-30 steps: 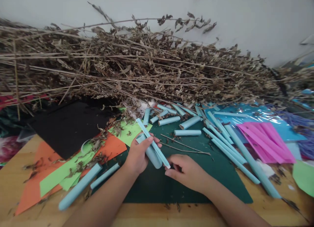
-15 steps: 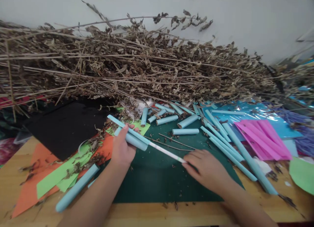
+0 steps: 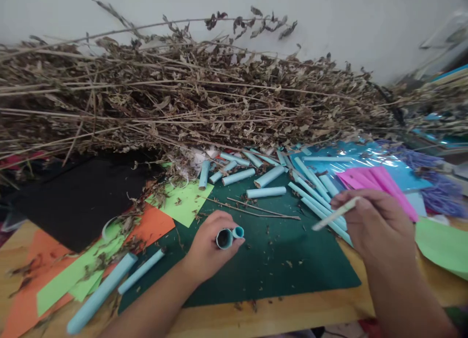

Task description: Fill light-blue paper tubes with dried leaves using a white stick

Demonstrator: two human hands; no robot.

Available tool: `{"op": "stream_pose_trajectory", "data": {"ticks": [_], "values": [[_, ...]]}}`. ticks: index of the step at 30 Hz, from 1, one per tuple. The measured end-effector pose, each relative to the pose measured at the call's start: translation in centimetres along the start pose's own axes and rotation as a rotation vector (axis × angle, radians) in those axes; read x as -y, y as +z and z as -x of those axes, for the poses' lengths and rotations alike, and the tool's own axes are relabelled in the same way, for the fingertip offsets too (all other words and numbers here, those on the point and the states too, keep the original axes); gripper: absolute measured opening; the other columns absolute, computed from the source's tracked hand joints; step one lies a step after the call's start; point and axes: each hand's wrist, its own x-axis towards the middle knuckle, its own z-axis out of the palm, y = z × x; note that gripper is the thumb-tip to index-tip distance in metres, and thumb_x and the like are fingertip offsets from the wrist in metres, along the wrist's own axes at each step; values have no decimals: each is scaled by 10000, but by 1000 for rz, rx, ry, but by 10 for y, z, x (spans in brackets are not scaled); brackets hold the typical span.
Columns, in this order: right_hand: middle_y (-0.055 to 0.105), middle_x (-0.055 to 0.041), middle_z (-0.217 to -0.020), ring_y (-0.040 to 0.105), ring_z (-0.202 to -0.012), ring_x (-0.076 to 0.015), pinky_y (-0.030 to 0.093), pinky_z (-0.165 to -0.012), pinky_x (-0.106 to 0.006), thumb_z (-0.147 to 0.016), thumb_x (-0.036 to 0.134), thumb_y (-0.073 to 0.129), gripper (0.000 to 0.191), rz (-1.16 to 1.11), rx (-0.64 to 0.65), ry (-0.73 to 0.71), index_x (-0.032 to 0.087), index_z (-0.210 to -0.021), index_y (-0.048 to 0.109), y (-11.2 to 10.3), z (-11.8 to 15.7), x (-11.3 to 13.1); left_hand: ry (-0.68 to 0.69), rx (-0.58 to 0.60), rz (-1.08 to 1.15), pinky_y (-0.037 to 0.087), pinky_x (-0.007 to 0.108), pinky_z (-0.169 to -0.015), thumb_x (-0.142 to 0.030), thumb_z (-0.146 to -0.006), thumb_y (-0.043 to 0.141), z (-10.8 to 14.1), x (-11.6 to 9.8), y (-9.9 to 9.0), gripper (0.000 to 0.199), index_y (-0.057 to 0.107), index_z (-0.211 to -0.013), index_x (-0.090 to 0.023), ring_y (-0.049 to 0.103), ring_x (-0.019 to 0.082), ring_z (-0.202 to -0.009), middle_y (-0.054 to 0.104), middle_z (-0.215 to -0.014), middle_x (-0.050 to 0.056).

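Observation:
My left hand (image 3: 210, 245) is closed around two light blue paper tubes, a wide one (image 3: 224, 238) and a narrower one (image 3: 238, 232), their open ends facing me above the dark green sheet (image 3: 278, 270). Inside the wide tube it looks dark. On the right, my right hand (image 3: 376, 226) pinches a thin pale stick (image 3: 336, 214) between thumb and fingers, its free end pointing left, apart from the tubes. Several short blue tubes (image 3: 268, 192) and thin dry twigs (image 3: 261, 211) lie on the green sheet beyond my hands.
Dried leafy stalks (image 3: 204, 99) are heaped along the wall. Orange paper (image 3: 155, 226), green paper (image 3: 183, 201) and a black sheet (image 3: 80, 197) lie left; longer blue tubes (image 3: 102, 294) rest in front of them. Pink paper (image 3: 376, 178) and blue plastic wrap (image 3: 409, 175) are at the right.
The pale stick has come out of the narrow tube and moved right with my right hand. My left hand has turned the tubes' ends toward me. The view has shifted slightly.

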Motion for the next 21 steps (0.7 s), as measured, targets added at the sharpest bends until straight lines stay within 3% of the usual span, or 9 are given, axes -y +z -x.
{"op": "stream_pose_trajectory", "data": {"ticks": [5,7,9,12,15,17,21], "values": [[508,22,-633,506,-572,-114,450,-566,-289,-763,259,506,50,-479,96,54,228,-757,544,47,-22,37,-13,96,-8,451,226,-649,-177,-694,567,1,2,-3,90,549,-781,-160,552,121,-717,581,-770,34],[461,30,-583,436,-490,-89,399,-481,-247,-785,250,470,67,-562,164,67,227,-756,527,61,-27,52,-30,114,-22,456,233,-672,-184,-708,551,1,1,-5,103,547,-809,-165,563,127,-740,596,-794,35],[435,32,-553,375,-442,-78,326,-428,-219,-802,240,436,82,-541,231,-14,228,-778,513,71,-31,59,-34,149,-66,457,239,-676,-190,-714,539,1,0,-7,109,550,-821,-169,570,131,-743,609,-799,33],[440,28,-544,364,-438,-88,285,-417,-213,-839,278,358,151,-168,425,-122,230,-839,501,80,-33,46,4,176,-132,457,241,-669,-196,-720,528,-1,-3,-11,101,555,-815,-176,575,134,-733,622,-790,32],[516,-5,-644,453,-544,-114,310,-473,-223,-837,311,345,207,675,754,-126,208,-830,525,82,-32,18,19,159,-144,457,232,-657,-211,-719,534,-1,-5,-13,94,553,-804,-176,577,131,-716,627,-782,31],[555,-32,-737,502,-638,-147,324,-515,-235,-822,311,370,213,1041,884,-123,195,-804,547,82,-30,-2,-4,158,-138,458,225,-633,-224,-710,549,-1,-5,-12,100,549,-796,-172,579,130,-692,627,-770,32],[577,-62,-842,538,-732,-196,376,-583,-268,-812,349,392,243,1086,979,-112,190,-881,562,80,-23,-28,-18,181,-113,460,222,-613,-237,-700,559,2,-4,-9,143,545,-820,-161,578,132,-678,623,-767,42]]}}
